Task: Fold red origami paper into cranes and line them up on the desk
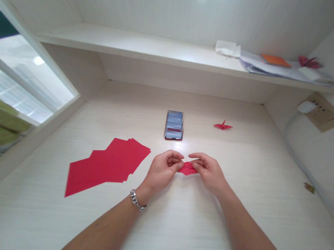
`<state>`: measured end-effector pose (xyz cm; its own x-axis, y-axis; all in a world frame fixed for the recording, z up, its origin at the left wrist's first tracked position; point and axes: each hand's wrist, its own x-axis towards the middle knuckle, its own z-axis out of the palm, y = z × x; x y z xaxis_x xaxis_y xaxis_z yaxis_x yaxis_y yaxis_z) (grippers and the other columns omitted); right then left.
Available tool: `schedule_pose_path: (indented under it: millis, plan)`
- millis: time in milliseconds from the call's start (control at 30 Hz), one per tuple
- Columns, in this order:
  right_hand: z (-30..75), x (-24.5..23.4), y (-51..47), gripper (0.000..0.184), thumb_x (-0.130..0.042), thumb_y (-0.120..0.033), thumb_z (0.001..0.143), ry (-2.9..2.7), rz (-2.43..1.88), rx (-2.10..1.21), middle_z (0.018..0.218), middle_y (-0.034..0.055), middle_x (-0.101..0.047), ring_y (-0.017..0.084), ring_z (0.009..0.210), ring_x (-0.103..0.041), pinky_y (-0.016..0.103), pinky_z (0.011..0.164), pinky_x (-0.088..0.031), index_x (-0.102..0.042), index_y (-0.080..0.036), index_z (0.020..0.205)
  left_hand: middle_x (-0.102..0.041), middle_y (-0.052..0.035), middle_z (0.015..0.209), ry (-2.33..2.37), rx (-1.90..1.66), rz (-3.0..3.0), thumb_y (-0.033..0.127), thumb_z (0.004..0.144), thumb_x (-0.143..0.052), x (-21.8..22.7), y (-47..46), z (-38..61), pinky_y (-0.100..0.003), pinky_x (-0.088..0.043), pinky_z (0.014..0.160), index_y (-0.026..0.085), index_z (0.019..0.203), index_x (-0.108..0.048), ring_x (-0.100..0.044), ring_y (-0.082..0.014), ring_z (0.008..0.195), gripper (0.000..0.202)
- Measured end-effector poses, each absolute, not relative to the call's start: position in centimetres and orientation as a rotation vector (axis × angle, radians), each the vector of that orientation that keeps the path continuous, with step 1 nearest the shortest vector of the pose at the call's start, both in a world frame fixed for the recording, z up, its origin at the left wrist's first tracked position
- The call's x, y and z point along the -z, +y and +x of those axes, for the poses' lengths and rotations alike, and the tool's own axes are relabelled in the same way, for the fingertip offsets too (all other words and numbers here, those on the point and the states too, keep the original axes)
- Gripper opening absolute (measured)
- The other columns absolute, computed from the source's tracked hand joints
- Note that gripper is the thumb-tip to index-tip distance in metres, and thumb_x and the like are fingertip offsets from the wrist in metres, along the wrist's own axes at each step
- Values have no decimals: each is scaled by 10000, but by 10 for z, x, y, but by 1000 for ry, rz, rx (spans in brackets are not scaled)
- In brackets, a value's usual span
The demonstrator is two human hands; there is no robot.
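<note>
- On the pale wood-grain desk [187,235], near its front edge: a small, flat, many-angled folded piece of red paper [187,169], lying between two bare hands.
- Long axis of the folded piece appears to run crosswise, left to right, from one thumb to the other; a blunt corner points back toward the person. Whether its underside touches the desk cannot be told.
- Left hand [164,168], silver chain-link bracelet [137,200] at the wrist: narrow grip, thumb on the paper's left end, fingers curled behind. The piece lies directly to the right of this grip.
- Right hand [211,174]: also a narrow grip, thumb on the right end, index finger reaching out above the far edge. The piece lies directly to its left. Fingertips under the paper are hidden.
- Neither hand is clearly nearer; both touch, one per end, so the judgement is that any fold or turn hinges on that crosswise line.
- Beyond the hands: a dark-edged upright-lying phone [174,125], screen blurred; right of it, a small red paper crane [223,126].
- Left of the left hand, well apart from the folded piece: a fanned stack of flat red paper sheets [106,164].
</note>
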<state>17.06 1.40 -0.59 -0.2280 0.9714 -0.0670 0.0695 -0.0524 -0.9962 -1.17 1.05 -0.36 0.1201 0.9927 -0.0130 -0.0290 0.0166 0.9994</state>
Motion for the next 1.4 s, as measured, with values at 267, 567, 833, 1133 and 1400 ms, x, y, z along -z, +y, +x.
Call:
schedule_pose_path:
  millis: [267,567,833,1133,1400]
  plan:
    - [158,-4,0,199,-555,-303,863,-1521,-1348,-662,954,92,-693,236,864,-635,363,788,-504,-709,-239,971,-725,-74,926,1280,-1281,1291,277,784,-676,-1,9,-10,-316,-554,796,171,1007,-655,-697,-190,847,248]
    - [145,8,7,345,-637,-452,801,-1238,-1160,-1303,994,81,-736,249,946,-664,375,860,-513,-730,-191,1005,-702,-66,1107,1235,-1196,1587,266,842,-607,-6,-6,0,-355,-506,924,231,1095,-684,-662,-223,1007,267]
    - [155,10,11,263,-701,-390,731,-1163,-1265,-1385,762,59,-718,168,660,-639,301,639,-523,-728,-153,841,-686,-70,1017,1348,-1271,1583,274,768,-685,-9,5,-14,-301,-531,782,211,1003,-695,-647,-188,887,243]
    - [161,-1,8,161,-677,-274,730,-1356,-1287,-1385,758,51,-720,174,692,-646,292,659,-503,-731,-156,825,-732,-63,836,1144,-1011,1475,266,768,-676,-6,9,-13,-287,-541,714,174,846,-724,-678,-191,768,129]
    - [160,-5,6,141,-686,-188,688,-1296,-1250,-1411,719,51,-730,173,651,-662,287,618,-512,-740,-153,814,-726,-59,785,1049,-990,1343,172,719,-686,-9,9,-13,-249,-527,647,136,821,-696,-668,-161,706,108]
